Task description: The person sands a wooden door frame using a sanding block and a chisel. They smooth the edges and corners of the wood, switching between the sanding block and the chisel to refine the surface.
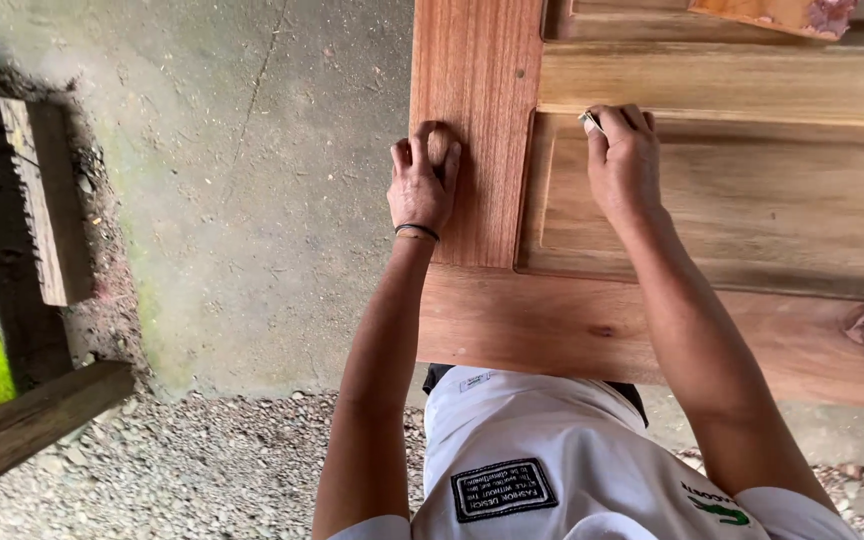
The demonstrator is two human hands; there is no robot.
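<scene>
A reddish-brown wooden panel door (472, 80) lies flat in front of me, with a paler recessed panel (772, 200) set in its frame. My left hand (424, 178) rests on the door's left stile near its edge, fingers curled, holding nothing. A dark band circles that wrist. My right hand (624, 160) presses a small pale piece, likely sandpaper (589, 122), into the upper left corner of the recessed panel's moulding. Most of the piece is hidden under my fingers.
A concrete floor (252, 200) lies to the left of the door, with gravel (202, 470) below. A wooden plank (42, 200) lies in a dark trench at far left, and a beam (32, 420) crosses the lower left corner. Another wood piece (772, 12) sits at the top right.
</scene>
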